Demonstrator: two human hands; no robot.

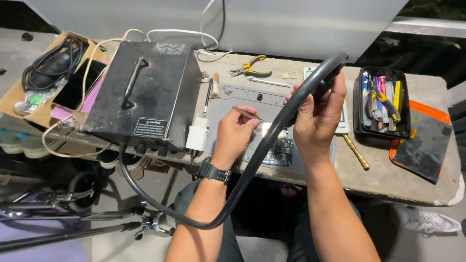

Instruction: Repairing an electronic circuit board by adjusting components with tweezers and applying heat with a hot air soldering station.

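The person sits at a rough grey table. The right hand is closed around the dark handle at the top end of a thick black hose. The hand holds it up above the table. The hose bends down past the edge of the table, loops low near the person's knees, and runs back up to a big black metal box on the left side of the table. The box has a handle on its top.

The left hand has a black watch on its wrist. Its fingers pinch a thin metal tool, like tweezers. The tip points to the right, toward the hose. Just under both hands lies a flat grey mat with a small circuit board on it, right beside the hose.

Farther right is a black tray full of small tools. Next to it lies an orange tray with a dark sheet on top. Yellow pliers lie at the back of the table. A cardboard box with black cables sits at the far left.
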